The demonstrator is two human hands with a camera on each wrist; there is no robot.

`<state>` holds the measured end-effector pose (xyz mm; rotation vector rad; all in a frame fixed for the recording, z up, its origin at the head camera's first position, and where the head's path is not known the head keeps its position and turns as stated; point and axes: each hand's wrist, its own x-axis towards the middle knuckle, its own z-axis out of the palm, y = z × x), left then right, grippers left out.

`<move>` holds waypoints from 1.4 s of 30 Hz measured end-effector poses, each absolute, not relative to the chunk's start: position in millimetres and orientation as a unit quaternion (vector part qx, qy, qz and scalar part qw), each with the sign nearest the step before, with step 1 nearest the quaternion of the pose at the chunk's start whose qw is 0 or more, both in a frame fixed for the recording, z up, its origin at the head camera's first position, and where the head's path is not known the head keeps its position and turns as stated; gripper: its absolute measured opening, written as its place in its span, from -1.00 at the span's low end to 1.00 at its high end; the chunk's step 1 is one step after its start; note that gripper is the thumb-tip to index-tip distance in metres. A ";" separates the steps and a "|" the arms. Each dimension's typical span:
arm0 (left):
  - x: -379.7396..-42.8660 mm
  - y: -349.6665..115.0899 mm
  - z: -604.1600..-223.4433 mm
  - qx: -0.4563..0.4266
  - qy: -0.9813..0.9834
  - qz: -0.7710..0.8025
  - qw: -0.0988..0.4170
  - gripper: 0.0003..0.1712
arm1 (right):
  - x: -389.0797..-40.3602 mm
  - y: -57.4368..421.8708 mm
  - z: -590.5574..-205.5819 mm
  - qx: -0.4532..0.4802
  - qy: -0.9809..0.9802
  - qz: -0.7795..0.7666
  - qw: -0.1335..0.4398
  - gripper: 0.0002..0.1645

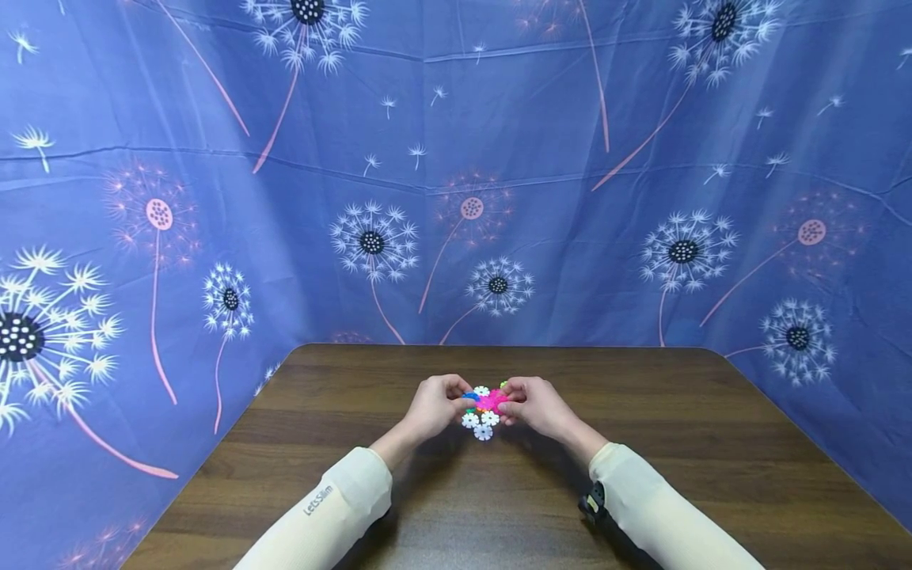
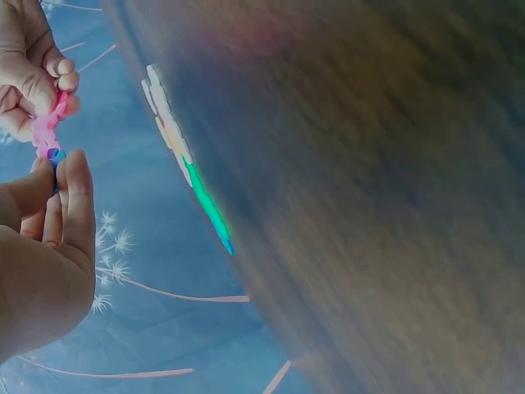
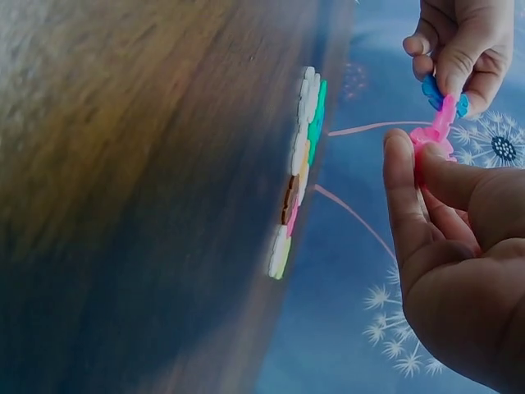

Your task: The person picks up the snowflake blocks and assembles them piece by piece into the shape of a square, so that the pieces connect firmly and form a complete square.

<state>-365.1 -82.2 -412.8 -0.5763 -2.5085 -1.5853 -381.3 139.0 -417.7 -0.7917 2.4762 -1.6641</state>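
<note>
Both hands are occupied above the table (image 1: 684, 443). The left hand (image 1: 435, 405) pinches a blue piece (image 3: 431, 89) between thumb and fingers; the grip is narrow. The right hand (image 1: 537, 405) pinches a pink part (image 3: 431, 137), likewise narrow, thumb against fingers. Blue and pink meet between the two hands, raised off the tabletop; whether they are interlocked cannot be told. Below lie white pieces (image 1: 483, 432), flower-shaped and flat on the wood, with a green piece (image 2: 205, 195) among them; orange, brown and yellow-green also show in that low group, seen edge-on from the wrists. A blue dandelion-print cloth (image 1: 427, 103) hangs behind the table. Both forearms wear pale sleeves (image 1: 342, 499).
</note>
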 end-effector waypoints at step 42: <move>-359.7 -76.0 -399.0 -0.254 -0.873 -0.413 0.048 -0.94 | -368.0 121.2 -415.9 -0.287 0.841 -0.457 -0.039 -0.84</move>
